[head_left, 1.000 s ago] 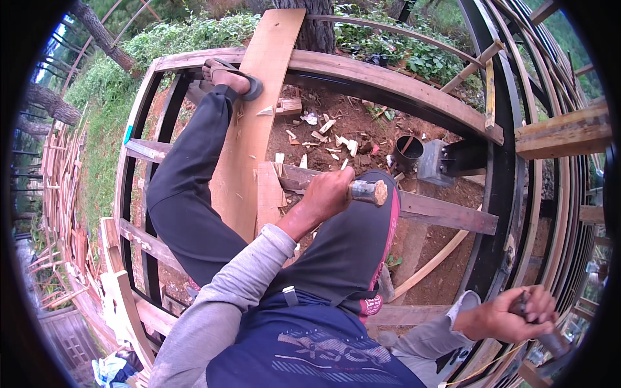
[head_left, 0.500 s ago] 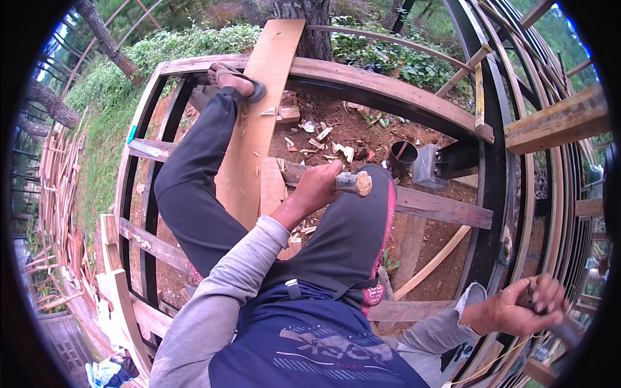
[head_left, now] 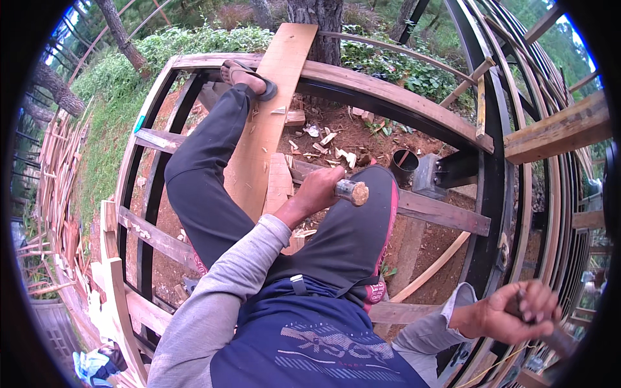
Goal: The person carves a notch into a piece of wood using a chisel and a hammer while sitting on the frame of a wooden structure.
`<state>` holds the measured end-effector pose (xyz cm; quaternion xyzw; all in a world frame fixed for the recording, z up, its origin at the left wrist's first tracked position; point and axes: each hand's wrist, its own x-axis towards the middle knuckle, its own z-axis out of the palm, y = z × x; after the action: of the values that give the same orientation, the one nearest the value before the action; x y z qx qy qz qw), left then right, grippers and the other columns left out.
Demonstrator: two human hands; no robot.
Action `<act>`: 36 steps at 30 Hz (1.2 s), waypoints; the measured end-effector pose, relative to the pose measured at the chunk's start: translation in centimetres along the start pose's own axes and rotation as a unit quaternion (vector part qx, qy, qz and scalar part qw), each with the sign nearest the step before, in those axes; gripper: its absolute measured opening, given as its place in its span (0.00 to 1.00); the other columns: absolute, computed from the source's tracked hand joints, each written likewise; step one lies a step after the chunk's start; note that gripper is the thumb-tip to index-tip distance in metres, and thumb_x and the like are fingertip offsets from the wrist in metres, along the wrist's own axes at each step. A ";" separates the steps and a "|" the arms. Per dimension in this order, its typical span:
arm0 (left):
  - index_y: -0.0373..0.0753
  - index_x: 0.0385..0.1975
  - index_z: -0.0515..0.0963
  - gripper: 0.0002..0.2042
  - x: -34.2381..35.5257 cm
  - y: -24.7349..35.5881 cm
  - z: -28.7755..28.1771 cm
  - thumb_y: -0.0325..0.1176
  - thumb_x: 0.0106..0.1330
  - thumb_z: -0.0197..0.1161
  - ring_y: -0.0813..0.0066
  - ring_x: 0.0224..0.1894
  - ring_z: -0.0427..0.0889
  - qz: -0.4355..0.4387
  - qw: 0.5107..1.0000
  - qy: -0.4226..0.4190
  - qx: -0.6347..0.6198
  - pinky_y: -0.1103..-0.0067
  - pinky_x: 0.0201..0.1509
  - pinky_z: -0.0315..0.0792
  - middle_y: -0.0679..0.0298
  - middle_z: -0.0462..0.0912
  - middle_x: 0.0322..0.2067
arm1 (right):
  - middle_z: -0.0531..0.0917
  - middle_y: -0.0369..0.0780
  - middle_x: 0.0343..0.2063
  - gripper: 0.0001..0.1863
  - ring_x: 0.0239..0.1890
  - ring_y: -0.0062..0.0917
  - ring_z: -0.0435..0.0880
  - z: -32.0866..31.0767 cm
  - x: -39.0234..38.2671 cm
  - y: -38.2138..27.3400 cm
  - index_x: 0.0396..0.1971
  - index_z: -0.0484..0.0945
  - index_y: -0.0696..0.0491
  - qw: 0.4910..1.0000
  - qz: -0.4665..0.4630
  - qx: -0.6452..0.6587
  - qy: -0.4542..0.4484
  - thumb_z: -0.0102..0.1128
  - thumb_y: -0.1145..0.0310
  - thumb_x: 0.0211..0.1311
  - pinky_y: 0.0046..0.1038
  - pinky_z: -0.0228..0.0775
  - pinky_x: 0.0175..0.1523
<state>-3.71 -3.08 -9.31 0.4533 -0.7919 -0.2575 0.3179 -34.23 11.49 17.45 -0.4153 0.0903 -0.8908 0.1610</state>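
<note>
My left hand [head_left: 315,197] is closed around a chisel [head_left: 352,192] above my right thigh. The worn wooden end of its handle, ringed with metal, points right; its blade is hidden behind the hand and leg. Far out to the right, my right hand [head_left: 521,310] grips a dark tool that looks like a hammer [head_left: 556,341]; its far end is blurred at the picture's rim. Between my legs lies a notched wooden block [head_left: 279,181], beside a long plank [head_left: 284,61] under my sandalled foot [head_left: 249,79].
A frame of dark metal and wooden rails [head_left: 388,87] surrounds my legs. On the soil inside it are wood chips [head_left: 346,157], a black pot [head_left: 404,161] and a grey block [head_left: 429,176]. A thick beam [head_left: 559,127] juts in from the right; stacked timber [head_left: 61,165] lies left.
The view has shifted slightly, moving the plank and frame a little rightward. My right hand with the tool sits slightly lower and further left. The left hand keeps its grip on the chisel.
</note>
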 end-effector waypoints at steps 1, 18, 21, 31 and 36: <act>0.39 0.33 0.69 0.16 -0.1 -0.3 0.0 0.27 0.51 0.72 0.47 0.36 0.83 0.009 1.000 0.007 0.003 0.60 0.38 0.75 0.52 0.79 0.29 | 0.63 0.29 0.23 0.07 0.24 0.14 0.61 0.2 -1.5 0.5 0.40 0.74 0.52 0.998 -0.057 0.009 0.034 0.64 0.70 0.70 0.20 0.56 0.29; 0.42 0.29 0.74 0.07 -3.3 6.7 -0.8 0.34 0.59 0.66 0.67 0.32 0.79 0.319 0.947 0.006 0.042 0.71 0.39 0.71 0.65 0.75 0.27 | 0.67 0.33 0.23 0.13 0.18 0.14 0.65 -0.9 -5.6 3.6 0.45 0.68 0.51 0.953 0.176 -0.242 0.040 0.63 0.66 0.71 0.20 0.61 0.21; 0.43 0.30 0.75 0.06 -3.2 7.6 0.9 0.34 0.57 0.64 0.70 0.33 0.79 0.310 0.948 -0.028 0.071 0.73 0.38 0.70 0.67 0.75 0.28 | 0.66 0.33 0.22 0.13 0.17 0.15 0.64 -1.8 -8.8 4.5 0.44 0.68 0.50 0.938 0.226 -0.261 0.036 0.63 0.65 0.71 0.21 0.61 0.20; 0.41 0.26 0.73 0.10 0.8 4.3 3.7 0.32 0.62 0.69 0.66 0.26 0.77 0.181 0.975 -0.115 0.063 0.71 0.31 0.70 0.64 0.73 0.22 | 0.74 0.36 0.25 0.11 0.22 0.17 0.72 -7.1 -17.6 6.7 0.45 0.69 0.58 0.758 0.617 -0.161 0.137 0.61 0.71 0.71 0.24 0.68 0.27; 0.40 0.28 0.71 0.10 3.6 1.4 4.5 0.32 0.62 0.69 0.59 0.27 0.80 0.102 0.984 -0.118 0.090 0.67 0.32 0.73 0.60 0.75 0.23 | 0.74 0.36 0.25 0.12 0.22 0.17 0.72 -8.3 -18.0 8.2 0.45 0.69 0.58 0.735 0.642 -0.165 0.141 0.62 0.70 0.71 0.24 0.68 0.27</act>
<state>-9.20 -5.07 -10.41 0.3634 -0.8861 -0.2029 0.2041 -28.02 10.61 -3.02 -0.1480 0.5023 -0.5954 0.6093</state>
